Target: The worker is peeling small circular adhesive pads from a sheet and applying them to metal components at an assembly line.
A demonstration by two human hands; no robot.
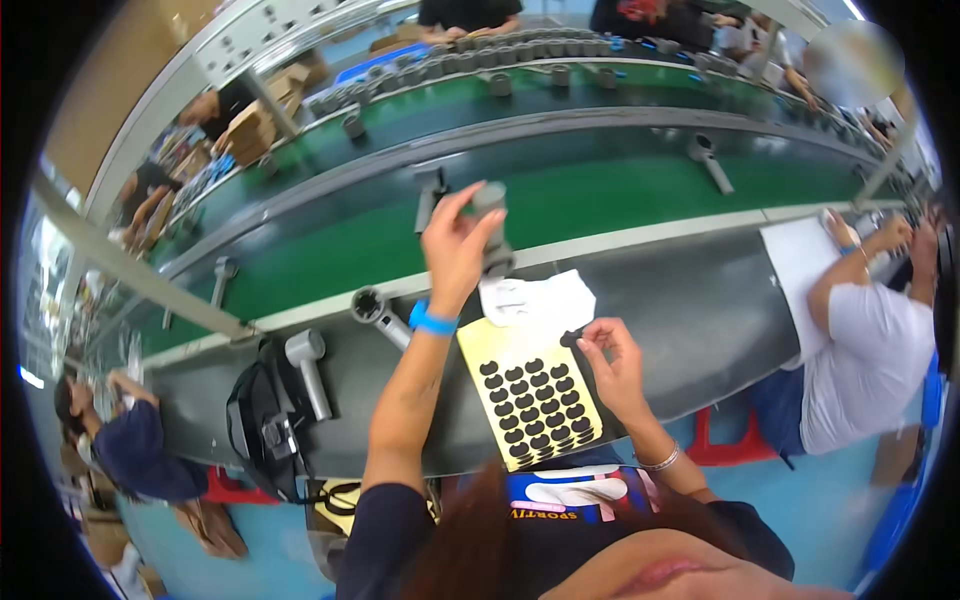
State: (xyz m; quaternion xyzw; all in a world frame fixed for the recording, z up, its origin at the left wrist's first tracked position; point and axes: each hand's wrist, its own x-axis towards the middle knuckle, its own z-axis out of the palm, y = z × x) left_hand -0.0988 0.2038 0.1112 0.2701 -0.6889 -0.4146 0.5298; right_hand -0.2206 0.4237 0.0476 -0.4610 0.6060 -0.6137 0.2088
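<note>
My left hand (456, 250) reaches over the near edge of the conveyor. Its fingers are closed round a grey hair dryer (489, 200), whose far details are blurred and partly covered by the hand. My right hand (614, 362) pinches a small black sticker (570, 339) between thumb and fingertips, just right of a yellow backing sheet (496, 345). Rows of the same black notched stickers cover the lower part of this sheet, which lies on the dark worktop. A crumpled white cloth or paper (545, 299) lies between the sheet and the conveyor.
Left of my left forearm lie two grey hair dryers (306, 348) (372, 306) and a black bag (262, 420). More dryers (708, 160) rest on the green conveyor belt (600, 190). A person in white (868, 350) sits at the right, beside a white sheet (795, 275).
</note>
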